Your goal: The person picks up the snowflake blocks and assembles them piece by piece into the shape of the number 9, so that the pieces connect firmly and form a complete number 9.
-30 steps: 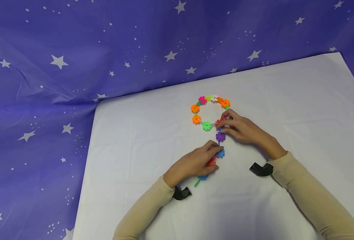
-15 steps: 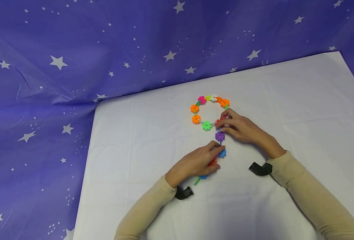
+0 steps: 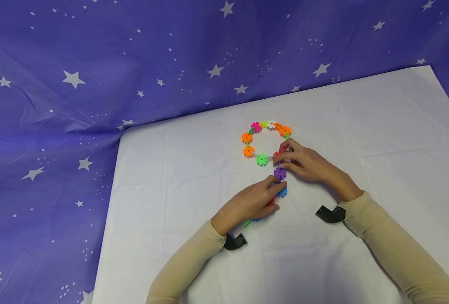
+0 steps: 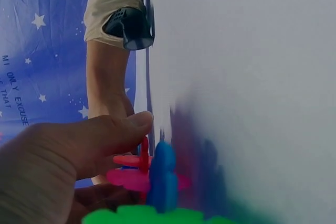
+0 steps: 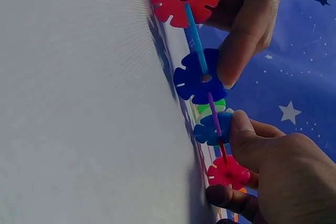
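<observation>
Your left hand (image 3: 247, 203) is curling its fingers around the lower part of the snowflake-disc chain (image 3: 280, 181), thumb and forefinger pinching near the blue disc (image 3: 282, 192), with a red disc (image 3: 270, 204) partly showing beneath the fingers. Your right hand (image 3: 308, 164) is pinching the chain higher up, where it is meeting the ring (image 3: 265, 141), fingertips closing on a red disc (image 3: 277, 155) just above the purple disc (image 3: 279, 173). Both hands are clamped on the same toy, close together but not touching.

The toy is lying near the middle of the white tabletop (image 3: 380, 139): a ring of coloured discs at the far end, a straight stem of discs running back toward you. In the ring you are showing two orange discs (image 3: 248, 144) on the left, a green disc (image 3: 262, 159) at the bottom, and pink, yellow-green, white and orange ones along the top; an exact count is hard, since your right hand is covering part of it.

A black strap (image 3: 330, 214) is sitting at each wrist, two in all. A star-printed purple cloth (image 3: 95, 63) is hanging behind the tabletop.
</observation>
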A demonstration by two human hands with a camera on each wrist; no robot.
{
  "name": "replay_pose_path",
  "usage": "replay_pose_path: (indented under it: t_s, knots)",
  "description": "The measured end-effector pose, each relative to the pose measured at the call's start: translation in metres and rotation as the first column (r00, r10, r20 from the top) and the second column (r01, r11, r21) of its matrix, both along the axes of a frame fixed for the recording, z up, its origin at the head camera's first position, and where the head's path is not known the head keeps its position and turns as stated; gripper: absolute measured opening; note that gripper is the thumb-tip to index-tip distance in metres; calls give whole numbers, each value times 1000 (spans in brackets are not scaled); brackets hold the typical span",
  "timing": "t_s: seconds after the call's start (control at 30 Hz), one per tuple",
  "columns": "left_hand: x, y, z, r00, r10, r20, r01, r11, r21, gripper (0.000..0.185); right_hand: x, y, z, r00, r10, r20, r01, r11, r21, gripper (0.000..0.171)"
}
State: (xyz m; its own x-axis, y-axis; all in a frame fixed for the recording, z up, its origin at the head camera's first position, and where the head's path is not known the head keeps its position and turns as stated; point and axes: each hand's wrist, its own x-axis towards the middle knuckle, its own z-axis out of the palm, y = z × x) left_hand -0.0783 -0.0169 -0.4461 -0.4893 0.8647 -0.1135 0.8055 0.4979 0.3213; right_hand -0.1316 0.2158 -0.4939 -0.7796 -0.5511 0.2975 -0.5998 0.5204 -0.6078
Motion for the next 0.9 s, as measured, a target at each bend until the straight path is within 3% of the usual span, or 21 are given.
replay_pose_path:
  t_s: [0.23, 0.33, 0.43, 0.57, 0.67, 0.77, 0.9]
  knots:
    - [1, -5, -5, 999, 13, 36, -15, 998, 69, 68, 2, 3, 0, 1000, -1, 6, 1, 1000, 1, 25]
    - [1, -19, -10, 999, 10, 49, -17, 989, 147, 74, 2, 3, 1, 1000, -22, 3, 22, 1000, -20, 29]
    - [1, -39, -13, 994, 9, 105, -33, 972, 233, 78, 1, 5, 3, 995, -103, -14, 102, 993, -60, 28]
    - [1, -66, -19, 973, -23, 232, -46, 957, 285, 76, -6, 8, 3, 959, -281, 27, 283, 954, -100, 30]
    - [2, -80, -24, 948, -63, 313, -37, 952, 304, 76, -15, 9, 0, 931, -354, 91, 361, 930, -74, 41]
    - [3, -88, -27, 933, -104, 344, -19, 941, 336, 84, -22, 10, -4, 929, -353, 116, 359, 933, -38, 46]
    - [6, -94, -29, 931, -144, 335, 12, 930, 367, 89, -27, 10, -6, 947, -312, 80, 315, 948, -31, 42]
